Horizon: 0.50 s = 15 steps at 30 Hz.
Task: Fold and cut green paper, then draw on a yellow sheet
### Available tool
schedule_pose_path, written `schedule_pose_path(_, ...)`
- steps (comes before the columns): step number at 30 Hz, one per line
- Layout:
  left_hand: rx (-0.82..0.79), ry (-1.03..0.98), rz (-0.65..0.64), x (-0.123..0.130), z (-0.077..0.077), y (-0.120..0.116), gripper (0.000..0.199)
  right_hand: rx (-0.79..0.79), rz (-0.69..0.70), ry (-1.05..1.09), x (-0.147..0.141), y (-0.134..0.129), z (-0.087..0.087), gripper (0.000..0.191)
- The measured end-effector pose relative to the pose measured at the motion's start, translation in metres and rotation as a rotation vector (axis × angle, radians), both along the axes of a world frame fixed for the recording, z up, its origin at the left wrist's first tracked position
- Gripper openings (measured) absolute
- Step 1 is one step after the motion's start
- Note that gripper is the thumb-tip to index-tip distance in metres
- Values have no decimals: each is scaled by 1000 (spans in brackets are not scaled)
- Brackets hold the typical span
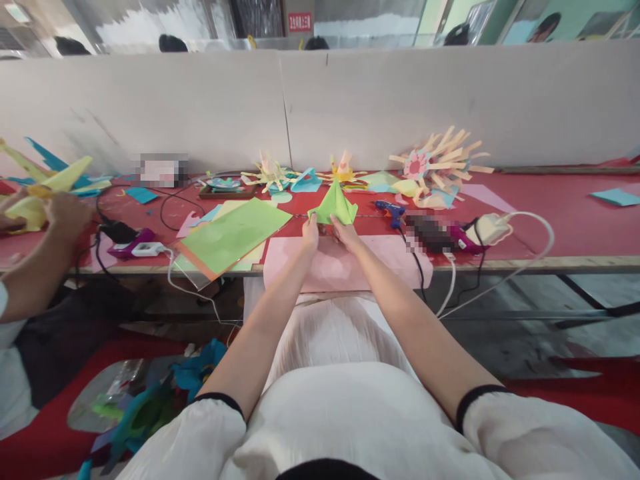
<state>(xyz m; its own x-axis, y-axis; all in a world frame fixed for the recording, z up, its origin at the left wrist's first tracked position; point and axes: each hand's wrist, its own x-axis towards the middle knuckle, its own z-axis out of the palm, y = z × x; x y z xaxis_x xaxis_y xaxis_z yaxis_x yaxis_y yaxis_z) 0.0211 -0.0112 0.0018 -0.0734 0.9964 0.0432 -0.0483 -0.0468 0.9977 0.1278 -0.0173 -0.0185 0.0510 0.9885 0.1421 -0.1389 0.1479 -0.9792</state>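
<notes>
A folded piece of green paper (334,205) with a pointed top is held between my two hands, just above the table. My left hand (311,232) pinches its lower left corner. On the other side my right hand (345,233) grips the lower right part, thumb on the front face. Beneath my wrists lies a pink sheet (285,260) at the table's edge. To the left rests a stack of coloured sheets topped by a flat green sheet (240,233). A blue glue gun (393,212) lies right of my hands.
Paper flower crafts (345,170) and a fringed paper piece (440,170) line the back of the red table (560,227). Power strips (133,245) with cables lie on both sides. A co-worker's hand (70,213) holds yellow paper at left. A white partition (400,100) stands behind.
</notes>
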Motion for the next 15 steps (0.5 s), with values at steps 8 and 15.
schedule_pose_path(8, 65, 5, 169, 2, 0, 0, 18, -33, -26, -70, -1, -5, 3, 53)
schedule_pose_path(15, 66, -4, 81, 3, 8, -10, 20, -30, -1, -9, 1, -5, 5, 51)
